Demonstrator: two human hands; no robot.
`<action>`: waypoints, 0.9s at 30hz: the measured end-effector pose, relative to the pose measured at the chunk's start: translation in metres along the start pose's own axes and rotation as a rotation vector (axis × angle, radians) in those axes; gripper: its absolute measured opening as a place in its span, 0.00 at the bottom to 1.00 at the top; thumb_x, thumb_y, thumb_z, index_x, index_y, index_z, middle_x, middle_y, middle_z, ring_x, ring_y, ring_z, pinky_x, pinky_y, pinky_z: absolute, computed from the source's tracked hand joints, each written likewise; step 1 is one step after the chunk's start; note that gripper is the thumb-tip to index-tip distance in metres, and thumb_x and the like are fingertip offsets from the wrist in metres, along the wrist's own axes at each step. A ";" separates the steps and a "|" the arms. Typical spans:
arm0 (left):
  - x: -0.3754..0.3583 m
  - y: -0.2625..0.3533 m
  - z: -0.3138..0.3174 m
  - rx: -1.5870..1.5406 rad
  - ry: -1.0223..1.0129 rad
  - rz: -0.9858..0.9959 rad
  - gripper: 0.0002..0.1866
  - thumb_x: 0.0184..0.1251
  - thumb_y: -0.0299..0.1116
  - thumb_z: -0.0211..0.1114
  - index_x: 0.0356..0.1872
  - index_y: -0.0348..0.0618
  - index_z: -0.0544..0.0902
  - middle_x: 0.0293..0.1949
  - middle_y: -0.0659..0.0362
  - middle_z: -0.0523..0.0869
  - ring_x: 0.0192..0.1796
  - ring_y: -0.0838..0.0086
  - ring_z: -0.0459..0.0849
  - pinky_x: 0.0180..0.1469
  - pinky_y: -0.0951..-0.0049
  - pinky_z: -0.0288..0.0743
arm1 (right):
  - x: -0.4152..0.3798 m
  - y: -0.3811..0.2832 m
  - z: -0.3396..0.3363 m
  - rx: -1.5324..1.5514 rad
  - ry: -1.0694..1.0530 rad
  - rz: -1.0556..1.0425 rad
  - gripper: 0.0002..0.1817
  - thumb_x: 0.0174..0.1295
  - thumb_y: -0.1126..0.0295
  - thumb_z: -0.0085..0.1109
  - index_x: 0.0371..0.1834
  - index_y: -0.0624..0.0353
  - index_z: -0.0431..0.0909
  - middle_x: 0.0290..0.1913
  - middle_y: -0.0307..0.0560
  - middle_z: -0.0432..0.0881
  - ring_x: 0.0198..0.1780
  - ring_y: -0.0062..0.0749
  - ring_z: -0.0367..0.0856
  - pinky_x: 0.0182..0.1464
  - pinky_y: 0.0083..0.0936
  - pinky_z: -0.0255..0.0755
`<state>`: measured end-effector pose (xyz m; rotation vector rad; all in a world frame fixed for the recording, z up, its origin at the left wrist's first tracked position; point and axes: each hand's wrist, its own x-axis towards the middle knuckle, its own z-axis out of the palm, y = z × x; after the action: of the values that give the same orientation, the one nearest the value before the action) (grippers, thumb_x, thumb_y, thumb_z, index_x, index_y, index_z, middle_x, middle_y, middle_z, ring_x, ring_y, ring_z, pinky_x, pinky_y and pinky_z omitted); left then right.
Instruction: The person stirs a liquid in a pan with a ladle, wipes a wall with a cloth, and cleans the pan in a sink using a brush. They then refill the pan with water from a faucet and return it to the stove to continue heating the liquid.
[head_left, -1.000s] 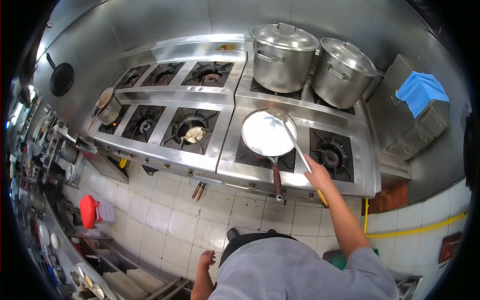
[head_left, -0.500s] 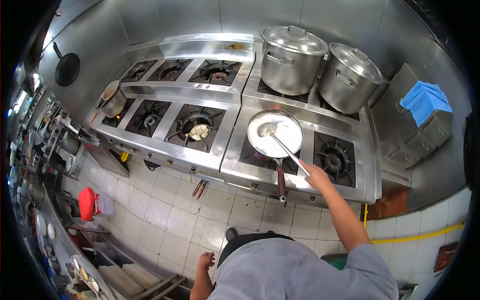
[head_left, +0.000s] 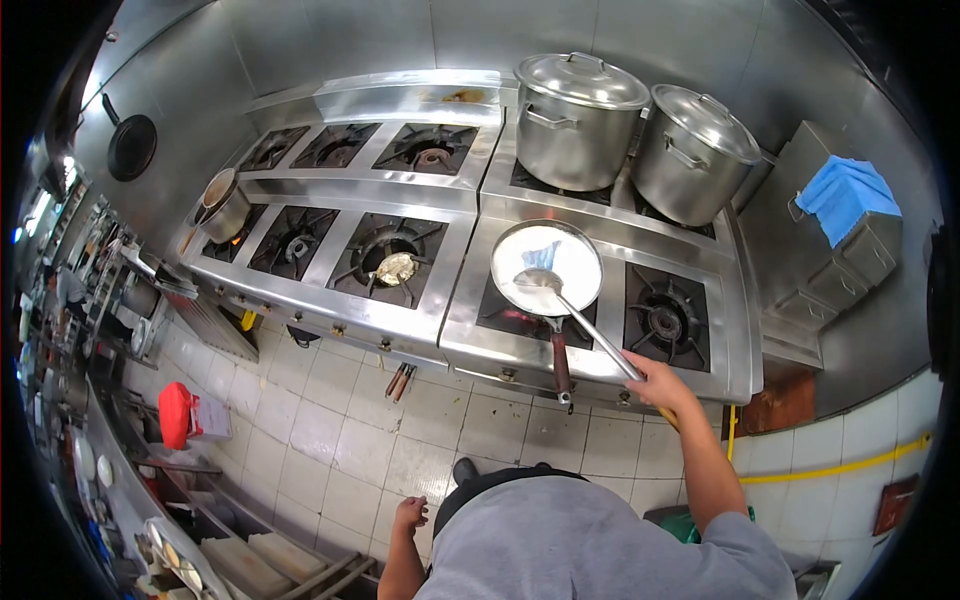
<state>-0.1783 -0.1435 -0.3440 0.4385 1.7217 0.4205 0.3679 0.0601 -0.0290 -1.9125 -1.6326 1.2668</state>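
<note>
My right hand (head_left: 662, 384) is closed around the handle of a long metal ladle (head_left: 597, 333). The ladle's bowl dips into white liquid (head_left: 575, 262) in a frying pan (head_left: 497, 290). This pan sits over a front burner, and its brown handle (head_left: 561, 365) points toward me, untouched. A reddish glow shows beneath the pan's left side. Low at my side hangs my left hand (head_left: 411, 512), its fingers loosely bent and a little apart, with nothing visible in it.
Two large lidded stockpots (head_left: 580, 125) stand behind the pan. A small pot (head_left: 222, 208) sits over a flame at far left. Crumpled foil-like material (head_left: 396, 268) lies on a burner. A blue cloth (head_left: 850, 198) drapes a metal cabinet. A red-topped container (head_left: 175, 415) stands at left.
My right hand has moved right and toward me along with the ladle handle. The ladle bowl has shifted nearer the pan's front, leaving a bluish streak in the white liquid.
</note>
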 end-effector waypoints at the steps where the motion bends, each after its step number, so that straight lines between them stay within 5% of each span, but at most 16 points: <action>1: 0.000 0.002 0.000 -0.006 -0.001 -0.002 0.19 0.66 0.46 0.63 0.43 0.39 0.80 0.31 0.54 0.83 0.20 0.69 0.80 0.20 0.72 0.71 | -0.004 0.000 -0.002 0.002 0.002 0.000 0.36 0.57 0.76 0.60 0.72 0.49 0.64 0.40 0.49 0.83 0.26 0.29 0.80 0.31 0.26 0.75; 3: -0.001 0.004 0.001 -0.008 -0.003 -0.002 0.19 0.65 0.46 0.63 0.43 0.38 0.80 0.31 0.54 0.83 0.20 0.69 0.80 0.20 0.72 0.72 | -0.013 0.006 -0.005 0.151 -0.012 0.056 0.35 0.61 0.75 0.58 0.73 0.51 0.61 0.37 0.42 0.81 0.20 0.20 0.73 0.23 0.21 0.71; 15: -0.002 0.001 -0.004 -0.010 -0.017 -0.038 0.18 0.66 0.45 0.63 0.42 0.38 0.79 0.32 0.52 0.83 0.19 0.69 0.78 0.19 0.72 0.70 | 0.008 -0.008 0.007 0.205 0.207 -0.002 0.33 0.66 0.71 0.53 0.75 0.51 0.58 0.33 0.43 0.78 0.19 0.21 0.72 0.20 0.22 0.69; 19: -0.004 0.009 -0.001 -0.015 -0.014 -0.018 0.18 0.66 0.45 0.63 0.43 0.38 0.80 0.32 0.53 0.83 0.20 0.69 0.79 0.19 0.73 0.70 | 0.035 -0.018 0.013 0.365 0.110 -0.027 0.32 0.67 0.71 0.52 0.75 0.52 0.58 0.31 0.42 0.76 0.18 0.21 0.71 0.18 0.22 0.69; 22: -0.005 0.010 0.002 -0.016 -0.011 -0.008 0.18 0.66 0.45 0.63 0.43 0.39 0.80 0.32 0.53 0.83 0.20 0.69 0.80 0.19 0.73 0.70 | 0.048 -0.020 0.018 0.370 0.024 0.007 0.32 0.69 0.72 0.50 0.76 0.49 0.55 0.29 0.38 0.72 0.18 0.19 0.69 0.18 0.22 0.67; 27: -0.008 0.001 0.007 -0.025 -0.007 -0.024 0.18 0.66 0.45 0.63 0.44 0.39 0.80 0.32 0.54 0.83 0.20 0.69 0.80 0.20 0.74 0.70 | 0.064 -0.016 0.021 0.231 -0.037 0.117 0.31 0.73 0.64 0.48 0.77 0.28 0.51 0.26 0.36 0.70 0.17 0.18 0.67 0.17 0.20 0.65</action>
<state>-0.1700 -0.1463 -0.3378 0.4002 1.7110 0.4224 0.3386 0.1167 -0.0554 -1.8747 -1.3407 1.4736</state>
